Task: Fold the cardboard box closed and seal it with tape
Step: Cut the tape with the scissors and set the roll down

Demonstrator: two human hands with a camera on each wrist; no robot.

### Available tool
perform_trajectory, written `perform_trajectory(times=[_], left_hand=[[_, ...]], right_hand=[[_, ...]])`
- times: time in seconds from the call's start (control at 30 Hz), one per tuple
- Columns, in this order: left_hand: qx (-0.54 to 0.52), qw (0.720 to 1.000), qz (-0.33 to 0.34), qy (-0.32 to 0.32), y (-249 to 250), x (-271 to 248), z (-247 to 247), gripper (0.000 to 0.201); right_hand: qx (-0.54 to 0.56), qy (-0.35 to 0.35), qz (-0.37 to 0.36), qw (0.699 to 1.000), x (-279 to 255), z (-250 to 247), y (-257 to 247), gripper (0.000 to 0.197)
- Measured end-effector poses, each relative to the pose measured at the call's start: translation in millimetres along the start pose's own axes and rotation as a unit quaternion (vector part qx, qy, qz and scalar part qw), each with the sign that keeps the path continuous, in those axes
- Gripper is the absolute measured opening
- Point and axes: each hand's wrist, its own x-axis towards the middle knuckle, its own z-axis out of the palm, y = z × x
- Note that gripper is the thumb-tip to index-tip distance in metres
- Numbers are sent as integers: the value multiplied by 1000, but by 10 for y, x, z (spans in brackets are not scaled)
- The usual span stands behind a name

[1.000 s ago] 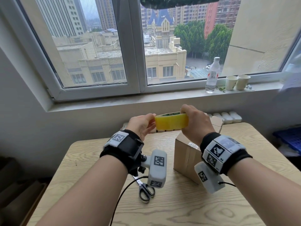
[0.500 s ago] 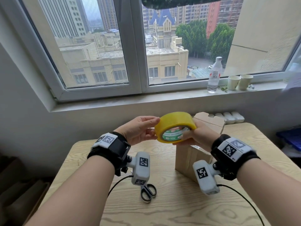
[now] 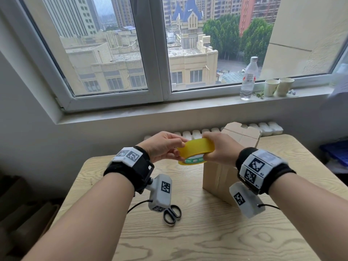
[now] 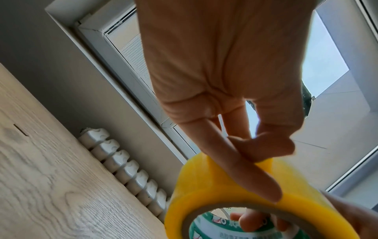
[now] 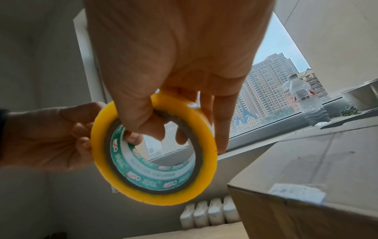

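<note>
Nearest, on the pale wood-grain surface (image 3: 216, 232): black-handled scissors (image 3: 172, 215), lying flat just below the left wrist camera, apart from everything else. Just beyond and to the right, standing upright on the same surface: the cardboard box (image 3: 224, 174), its top flaps folded down, one notched flap edge rising at the far side.

Above the surface, in front of the box's upper left corner and clear of it: the yellow tape roll (image 3: 195, 150), held in the air between both hands, its core printed green and white. Right hand (image 3: 220, 149) gripping the roll's right side, thumb hooked through the core, fingers over the outer band; grip closed on the roll. Left hand (image 3: 162, 146) at the roll's left edge, index finger laid along the yellow outer band, thumb pressed against it in a narrow pinch. Whether a loose tape end sits under that pinch: cannot tell.

Behind the surface, against the wall: a white radiator (image 3: 263, 127). Farther still, on the window sill (image 3: 169, 110) at the right: a clear plastic bottle (image 3: 248, 78), upright, with two paper cups (image 3: 278, 87) just beside it, touching one another.
</note>
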Motion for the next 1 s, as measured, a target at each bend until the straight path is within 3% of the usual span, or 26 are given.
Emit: perform_trajectory(times=[0.27,0.67,0.8,0.93,1.0], left_hand=[[42,999,9,32,36,5,59,13],[120,991,19,54,15,34,134,32],[145,988,9,47,-20,21,102,23],[138,986,29,89,-84,46,52,16],[175,972,48,151,-126,91,71,13]], right_hand=[[-10,18,-22,1000,-12,35,-25,26],[-19,12,-30,999,-72,101,3,25],[-18,-20,-33,999,-93,110,-9,34],[-16,-34,-17,999,-83,79,-15,31],[-38,-20,-3,999,-96,95,-45,30]])
